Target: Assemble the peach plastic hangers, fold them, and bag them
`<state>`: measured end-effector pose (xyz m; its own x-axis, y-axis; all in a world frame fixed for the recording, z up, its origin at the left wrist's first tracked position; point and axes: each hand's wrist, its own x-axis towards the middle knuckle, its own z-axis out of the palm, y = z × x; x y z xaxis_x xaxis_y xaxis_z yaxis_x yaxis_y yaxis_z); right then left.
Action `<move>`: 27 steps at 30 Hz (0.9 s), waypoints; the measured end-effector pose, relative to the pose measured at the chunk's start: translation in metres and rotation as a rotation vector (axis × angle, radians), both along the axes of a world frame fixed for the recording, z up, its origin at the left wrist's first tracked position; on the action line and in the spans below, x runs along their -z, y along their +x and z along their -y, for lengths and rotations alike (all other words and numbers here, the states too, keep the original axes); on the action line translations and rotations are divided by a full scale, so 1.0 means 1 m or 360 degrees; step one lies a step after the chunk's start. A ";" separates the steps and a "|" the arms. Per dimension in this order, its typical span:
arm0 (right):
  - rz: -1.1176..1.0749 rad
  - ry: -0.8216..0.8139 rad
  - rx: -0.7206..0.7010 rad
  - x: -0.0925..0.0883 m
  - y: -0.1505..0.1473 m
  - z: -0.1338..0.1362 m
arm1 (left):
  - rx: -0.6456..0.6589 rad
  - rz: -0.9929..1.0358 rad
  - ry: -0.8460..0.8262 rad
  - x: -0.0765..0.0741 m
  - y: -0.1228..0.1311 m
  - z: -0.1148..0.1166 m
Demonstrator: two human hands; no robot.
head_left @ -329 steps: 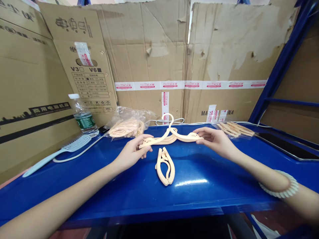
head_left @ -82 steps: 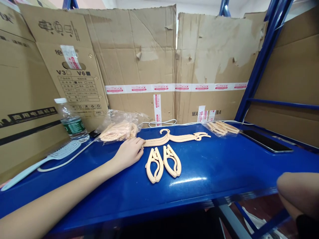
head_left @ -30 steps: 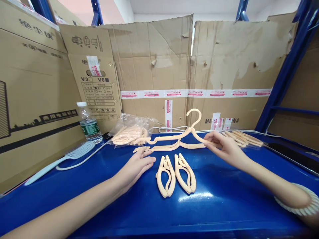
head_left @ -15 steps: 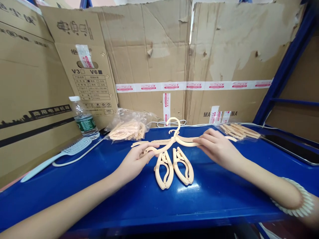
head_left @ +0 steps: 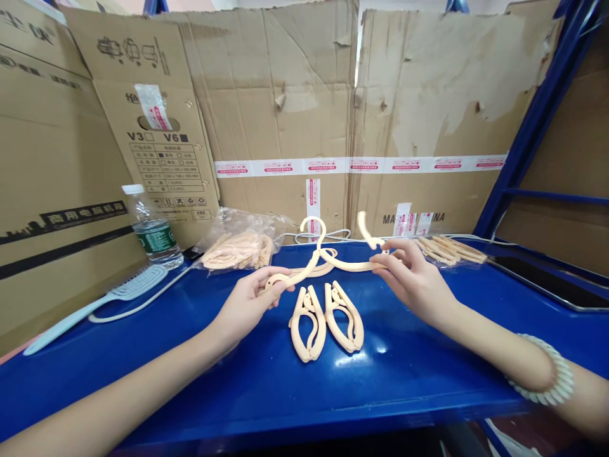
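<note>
Both hands hold a cream folding hanger (head_left: pixel 349 263), its hook pointing up, just above the blue tabletop. My left hand (head_left: pixel 250 301) is closed round the left arm's end. My right hand (head_left: pixel 419 279) pinches the right arm's end between thumb and fingers. A blurred narrow piece of the hanger (head_left: pixel 366 231) sticks up above my right fingertips. Behind the hanger's middle, more of its cream parts are partly hidden. Two folded hangers lie on the table below, the left folded hanger (head_left: pixel 295 336) and the right folded hanger (head_left: pixel 358 324), side by side.
A clear bag of cream hangers (head_left: pixel 238 249), a water bottle (head_left: pixel 159 238) and a pale blue hairbrush (head_left: pixel 137 284) are at the left. More hangers (head_left: pixel 450 249) and a dark phone (head_left: pixel 547 284) lie right. Cardboard (head_left: pixel 285 127) walls the back; a white cable runs along it.
The narrow hanger pieces that stretched outward have swung: the right one now points up, the left one lies behind the hanger's middle. The whole view has shifted slightly.
</note>
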<state>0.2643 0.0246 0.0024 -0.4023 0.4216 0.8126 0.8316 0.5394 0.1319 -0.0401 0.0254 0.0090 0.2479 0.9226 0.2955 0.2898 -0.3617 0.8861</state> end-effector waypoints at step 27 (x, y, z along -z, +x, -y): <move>-0.1623 -0.1583 -0.1234 -0.008 -0.031 0.009 | 0.0147 0.0503 -0.0277 -0.003 0.016 0.019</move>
